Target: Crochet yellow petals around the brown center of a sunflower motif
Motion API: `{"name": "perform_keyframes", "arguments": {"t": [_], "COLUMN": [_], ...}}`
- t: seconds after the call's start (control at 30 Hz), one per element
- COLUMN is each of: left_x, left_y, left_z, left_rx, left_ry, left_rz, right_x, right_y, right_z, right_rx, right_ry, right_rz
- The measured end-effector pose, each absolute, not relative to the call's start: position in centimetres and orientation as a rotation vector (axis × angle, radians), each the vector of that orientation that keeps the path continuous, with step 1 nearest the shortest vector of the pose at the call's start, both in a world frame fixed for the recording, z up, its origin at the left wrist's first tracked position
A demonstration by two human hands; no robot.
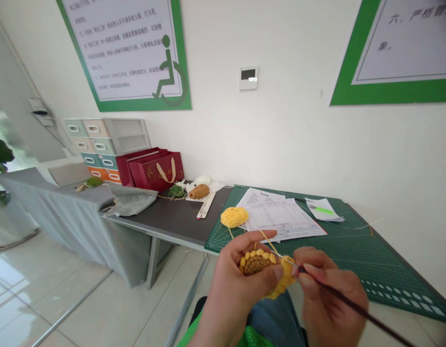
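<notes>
My left hand (241,279) pinches a round crochet piece (258,266) with a brown centre and a yellow bobbled edge, its thumb pressed on the front. Yellow yarn runs over the raised left index finger. In my right hand (329,289) is a crochet hook (347,301) with a dark handle, gripped like a pen. The hook's thin metal tip reaches the yellow stitches near the left thumb; whether it passes through a loop I cannot tell. Behind the left hand, a ball of yellow yarn (234,217) rests on the green cutting mat, a strand trailing from it.
The cutting mat (371,255) carries printed sheets (284,219) and a notepad with a green highlighter (321,210). Leftward on the dark table lie brown yarn (199,192), green yarn (177,191) and a ruler (206,206). Red gift bags (150,168) stand beside stacked drawers (127,135).
</notes>
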State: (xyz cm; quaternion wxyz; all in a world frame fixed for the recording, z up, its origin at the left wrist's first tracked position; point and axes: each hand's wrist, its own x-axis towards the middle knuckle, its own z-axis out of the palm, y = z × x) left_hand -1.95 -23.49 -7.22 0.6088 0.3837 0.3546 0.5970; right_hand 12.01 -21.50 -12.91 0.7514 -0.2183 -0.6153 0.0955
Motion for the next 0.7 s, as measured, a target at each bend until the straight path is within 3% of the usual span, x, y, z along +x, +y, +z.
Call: {"name": "perform_keyframes", "arguments": {"t": [0.1,0.17,0.37,0.7], "left_x": [-1.8,-2.0,-2.9,-3.4], "left_y": [-23.6,-23.4,-22.6,-23.0], "left_z": [-7.4,-7.4,-7.3,-6.7], "left_rx": [0.834,0.747,0.694,0.849], "left_ry": [0.82,0.74,0.617,0.638], "left_rz": [1.354,1.239,1.07,1.123], "right_x": [12.9,13.0,11.7,12.5], "right_y": [-21.2,-21.0,-21.3,-21.8], "right_z": [-13.1,-13.1,-11.8,-12.0], "right_rx": [-0.518,-0.458,-0.268,-0.306], "right_ry": [-1.563,-1.546,-1.187,-1.002], "right_rz": [-0.469,-0.545,0.374,1.371]}}
